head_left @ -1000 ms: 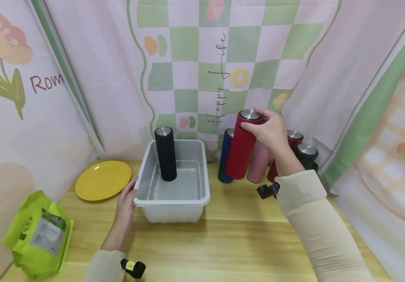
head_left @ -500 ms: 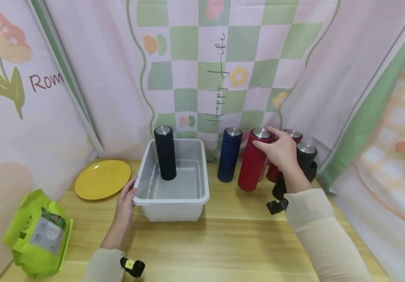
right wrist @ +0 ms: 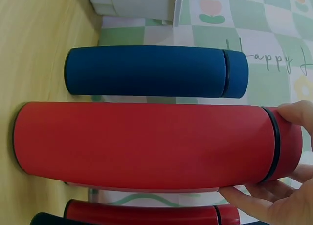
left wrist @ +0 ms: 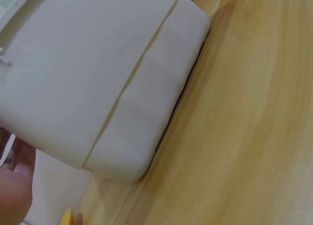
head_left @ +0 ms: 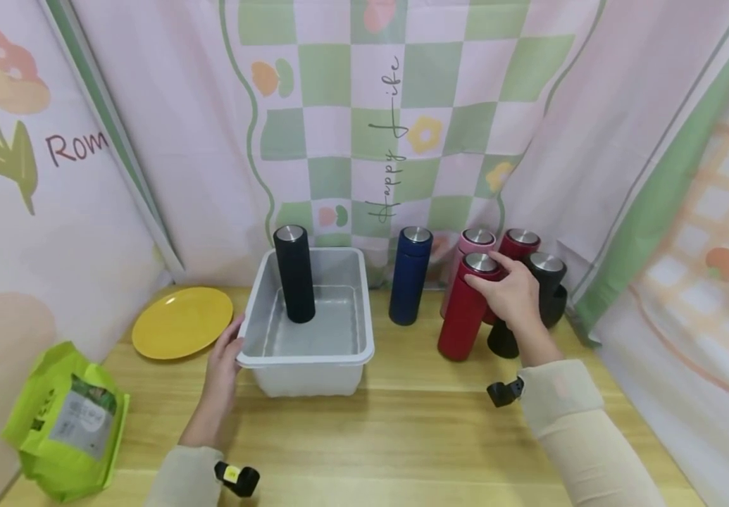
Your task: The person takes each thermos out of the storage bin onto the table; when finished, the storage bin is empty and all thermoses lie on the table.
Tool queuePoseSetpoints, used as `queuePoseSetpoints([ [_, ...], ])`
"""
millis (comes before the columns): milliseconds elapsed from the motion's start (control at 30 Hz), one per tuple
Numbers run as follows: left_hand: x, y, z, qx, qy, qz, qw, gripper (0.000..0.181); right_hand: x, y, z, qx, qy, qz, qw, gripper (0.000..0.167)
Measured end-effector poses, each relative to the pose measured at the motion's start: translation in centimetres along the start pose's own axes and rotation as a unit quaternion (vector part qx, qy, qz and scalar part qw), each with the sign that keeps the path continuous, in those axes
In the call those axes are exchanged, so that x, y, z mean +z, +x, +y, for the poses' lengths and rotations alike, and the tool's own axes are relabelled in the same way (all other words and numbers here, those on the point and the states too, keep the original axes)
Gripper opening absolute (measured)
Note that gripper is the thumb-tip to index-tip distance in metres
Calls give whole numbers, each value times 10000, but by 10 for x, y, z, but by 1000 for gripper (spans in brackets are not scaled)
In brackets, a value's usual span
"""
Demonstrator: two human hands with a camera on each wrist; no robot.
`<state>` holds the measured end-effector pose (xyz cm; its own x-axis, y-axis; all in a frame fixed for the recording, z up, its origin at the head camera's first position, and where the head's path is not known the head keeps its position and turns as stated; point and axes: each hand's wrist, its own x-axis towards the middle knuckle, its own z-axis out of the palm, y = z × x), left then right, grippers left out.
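My right hand grips a red thermos by its lid end. It stands nearly upright on the table in the head view; the right wrist view shows thumb and fingers around the red thermos. Behind it are a pink thermos and another red thermos, both partly hidden. A blue thermos stands to the left. My left hand holds the left rim of a grey plastic bin; the left wrist view shows mainly the bin's outer wall. Inside the bin stands a black thermos.
A yellow plate lies left of the bin. At the front left sits a bright green bag. Dark bottles, one a black thermos, are crowded right of my right hand. Printed curtains enclose the wooden table.
My right hand has brought the red thermos down and to the right, from a raised position before the blue and pink ones. My left hand has stayed at the bin's rim.
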<state>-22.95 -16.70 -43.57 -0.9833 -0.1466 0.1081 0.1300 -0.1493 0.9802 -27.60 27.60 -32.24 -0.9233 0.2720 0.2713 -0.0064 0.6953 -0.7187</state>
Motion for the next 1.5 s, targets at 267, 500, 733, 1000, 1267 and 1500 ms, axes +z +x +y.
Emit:
queuePoseSetpoints([
  [267, 0, 0, -2, 43, -64, 49, 10000, 49, 3, 0, 6, 116, 58, 8, 9999, 69],
  [500, 0, -1, -1, 69, -20, -22, 10000, 49, 2, 2, 12, 174, 179, 8, 9997, 69],
  [733, -2, 0, -1, 80, 15, -71, 9999, 50, 1, 4, 15, 154, 260, 18, 9995, 69],
  [1000, -2, 1, -3, 32, 25, -69, 10000, 50, 1, 6, 18, 106, 304, -92, 9994, 70],
  [1267, -2, 0, -4, 119, 9, -46, 9999, 50, -3, 9, 19, 55, 373, -344, 9987, 71],
  [1500, -2, 2, -2, 108, 18, -80, 9999, 50, -5, 10, 20, -7, 366, -503, 9981, 73],
])
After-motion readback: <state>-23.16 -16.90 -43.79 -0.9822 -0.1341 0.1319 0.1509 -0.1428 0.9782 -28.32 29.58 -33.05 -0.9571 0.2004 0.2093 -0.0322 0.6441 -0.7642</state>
